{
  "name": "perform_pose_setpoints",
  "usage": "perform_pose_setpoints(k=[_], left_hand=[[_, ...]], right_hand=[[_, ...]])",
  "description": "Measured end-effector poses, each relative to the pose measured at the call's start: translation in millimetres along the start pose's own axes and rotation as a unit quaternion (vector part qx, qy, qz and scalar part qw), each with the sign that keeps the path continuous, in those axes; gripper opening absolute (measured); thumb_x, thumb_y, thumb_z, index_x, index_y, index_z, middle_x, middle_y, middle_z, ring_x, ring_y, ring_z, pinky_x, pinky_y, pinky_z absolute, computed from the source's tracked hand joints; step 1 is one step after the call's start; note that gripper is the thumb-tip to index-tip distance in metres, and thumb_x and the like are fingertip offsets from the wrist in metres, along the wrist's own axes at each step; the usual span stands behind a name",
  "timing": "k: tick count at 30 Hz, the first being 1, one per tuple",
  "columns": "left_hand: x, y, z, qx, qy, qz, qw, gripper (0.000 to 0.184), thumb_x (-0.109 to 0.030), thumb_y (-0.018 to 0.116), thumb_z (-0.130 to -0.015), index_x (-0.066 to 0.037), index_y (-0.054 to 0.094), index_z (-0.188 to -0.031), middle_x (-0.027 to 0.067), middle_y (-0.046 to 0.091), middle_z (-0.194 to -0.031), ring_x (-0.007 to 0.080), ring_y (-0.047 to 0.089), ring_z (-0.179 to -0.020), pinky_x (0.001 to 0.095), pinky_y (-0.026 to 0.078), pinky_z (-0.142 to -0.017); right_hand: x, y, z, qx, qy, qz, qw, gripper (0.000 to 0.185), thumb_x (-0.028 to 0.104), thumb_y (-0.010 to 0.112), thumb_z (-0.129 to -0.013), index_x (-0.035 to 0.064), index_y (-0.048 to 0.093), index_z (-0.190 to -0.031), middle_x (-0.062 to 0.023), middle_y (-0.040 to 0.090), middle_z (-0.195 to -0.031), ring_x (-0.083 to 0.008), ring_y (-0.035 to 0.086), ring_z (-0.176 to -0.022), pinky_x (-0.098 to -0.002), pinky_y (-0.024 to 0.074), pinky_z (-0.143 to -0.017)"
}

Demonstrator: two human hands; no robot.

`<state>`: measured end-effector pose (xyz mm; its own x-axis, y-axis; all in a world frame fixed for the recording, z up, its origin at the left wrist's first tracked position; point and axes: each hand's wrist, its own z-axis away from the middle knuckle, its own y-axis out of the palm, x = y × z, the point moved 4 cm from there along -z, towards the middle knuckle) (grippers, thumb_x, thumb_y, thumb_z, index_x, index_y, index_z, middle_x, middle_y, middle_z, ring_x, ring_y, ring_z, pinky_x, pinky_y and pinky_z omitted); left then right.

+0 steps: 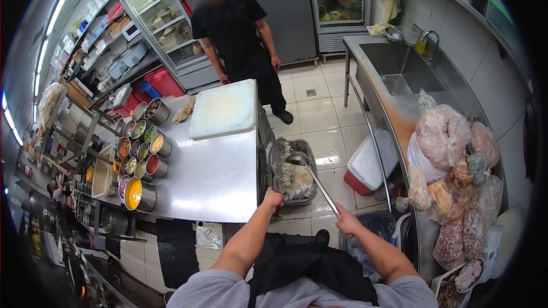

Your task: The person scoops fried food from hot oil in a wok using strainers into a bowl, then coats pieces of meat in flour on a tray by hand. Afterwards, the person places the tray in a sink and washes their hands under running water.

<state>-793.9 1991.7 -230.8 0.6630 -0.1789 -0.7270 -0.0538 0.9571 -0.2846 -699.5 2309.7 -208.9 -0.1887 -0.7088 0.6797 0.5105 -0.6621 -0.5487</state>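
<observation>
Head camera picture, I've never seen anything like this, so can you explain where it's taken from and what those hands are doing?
No machine here: a person wears one camera on the head, facing forward and down, so both arms reach in from the bottom. The right hand holds a long metal ladle, its bowl inside a dark bin of pale food. The left hand is at the bin's near left corner; its grip is unclear. On the steel table are a white cutting board and metal pots. Bagged food lies on the sink counter. Another person stands beyond the table.
</observation>
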Motion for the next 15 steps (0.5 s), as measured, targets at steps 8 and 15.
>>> perform_pose_setpoints(k=[8, 15], left_hand=[[0.2, 13.4, 3.6, 0.043, -0.022, -0.020, 0.999, 0.058, 0.008, 0.063, -0.070, 0.007, 0.040, -0.122, 0.0160, 0.059, -0.079, 0.0206, 0.057, -0.049, 0.0344, 0.045, -0.041], [-2.0, -10.6, -13.7, -0.020, 0.026, -0.020, 0.999, 0.049, 0.009, 0.062, -0.070, 0.007, 0.041, -0.114, 0.0149, 0.056, -0.072, 0.0215, 0.055, -0.046, 0.0361, 0.042, -0.039]], right_hand=[[28.2, 25.3, -9.7, -0.021, -0.006, -0.011, 1.000, 0.085, 0.005, 0.056, -0.077, 0.0236, 0.017, -0.151, -0.0292, 0.061, -0.107, -0.0415, 0.066, -0.084, -0.0496, 0.0505, -0.076], [-16.5, -5.1, 33.9, 0.035, -0.021, 0.244, 0.969, 0.076, 0.010, 0.051, -0.083, 0.0268, 0.019, -0.150, -0.0247, 0.064, -0.103, -0.0429, 0.063, -0.090, -0.0516, 0.0488, -0.078]])
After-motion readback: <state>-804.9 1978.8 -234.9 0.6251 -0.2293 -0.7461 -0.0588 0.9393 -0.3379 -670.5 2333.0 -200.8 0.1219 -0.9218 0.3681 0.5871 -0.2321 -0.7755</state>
